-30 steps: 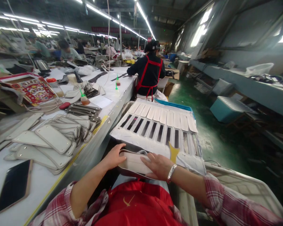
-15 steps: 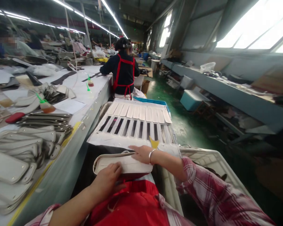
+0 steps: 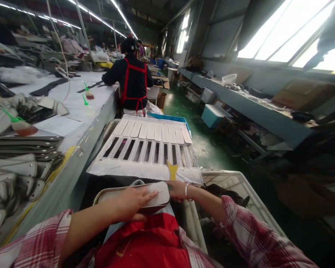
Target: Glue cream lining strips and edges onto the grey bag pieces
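On my lap, over a red apron, lies an oblong off-white leather bag part (image 3: 162,190) with a raised, piped rim and a dark red side. My left hand (image 3: 132,201) rests flat across its top, fingers stretched toward the right end. At that right end my right hand (image 3: 179,190), wearing a silver bracelet, has its fingers curled round the edge; the fingertips are partly hidden. Just beyond my right hand, a yellow forked piece (image 3: 172,171) lies against a white slotted board (image 3: 114,167). A row of pale rounded strips (image 3: 150,132) covers the board's far part.
The left worktable (image 3: 92,111) bears stacked pale and dark leather pieces (image 3: 11,167) and a green-tipped glue bottle (image 3: 24,126). To my right stands a white plastic crate (image 3: 234,176) with dark items inside. A co-worker (image 3: 132,82) in a red-strapped apron stands ahead.
My left hand has slid rightward over the bag part and flattened. My right hand has moved from its top to its right end. The view has turned slightly right.
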Tool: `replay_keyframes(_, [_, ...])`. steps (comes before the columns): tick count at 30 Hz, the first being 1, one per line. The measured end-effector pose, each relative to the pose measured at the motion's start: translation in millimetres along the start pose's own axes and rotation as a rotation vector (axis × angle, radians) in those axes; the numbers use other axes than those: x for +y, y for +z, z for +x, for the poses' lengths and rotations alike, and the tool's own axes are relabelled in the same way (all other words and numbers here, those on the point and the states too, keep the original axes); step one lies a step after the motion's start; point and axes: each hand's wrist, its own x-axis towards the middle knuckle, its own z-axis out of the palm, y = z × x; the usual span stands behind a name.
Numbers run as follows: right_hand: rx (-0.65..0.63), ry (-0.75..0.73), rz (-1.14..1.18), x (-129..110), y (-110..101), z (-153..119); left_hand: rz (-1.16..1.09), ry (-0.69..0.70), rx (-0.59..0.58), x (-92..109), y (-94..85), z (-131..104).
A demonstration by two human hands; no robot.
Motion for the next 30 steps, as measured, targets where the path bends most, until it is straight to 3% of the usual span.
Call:
replay_keyframes(5, [0.08, -0.001, 0.176, -1.9, 5.8, -2.8, -0.06, 0.01, -0.055, -6.6, -0.8, 2.8])
replay_keyframes(12, [0.071, 0.038, 0.355, -0.1, -1.6, -1.1, -0.093, 0.0, -0.11, -9.1, -5.5, 7.5])
replay_keyframes(16, [0.05, 0.051, 0.419, 2.3, -2.4, 1.6, -0.122, 0.008, -0.113, -12.0, -0.7, 10.1])
replay_keyframes(22, [0.122, 0.013, 0.469, -0.1, 1.1, 2.4, -0.07, -0.001, -0.176, -10.8, 4.1, 17.1])
replay_keyframes(26, [0.002, -0.028, 0.539, 10.5, -7.2, -0.7, -0.067, -0.002, -0.204, -7.0, 2.8, 19.9])
replay_keyframes(28, [-0.106, -0.074, 0.708, 26.9, -9.2, 1.5, -0.052, -0.019, -0.178, -4.7, 7.2, 19.9])
replay_keyframes(30, [-0.106, -0.069, 0.931, 44.8, -4.5, 10.9, -0.057, -0.044, -0.135, -2.6, 14.7, 19.7])
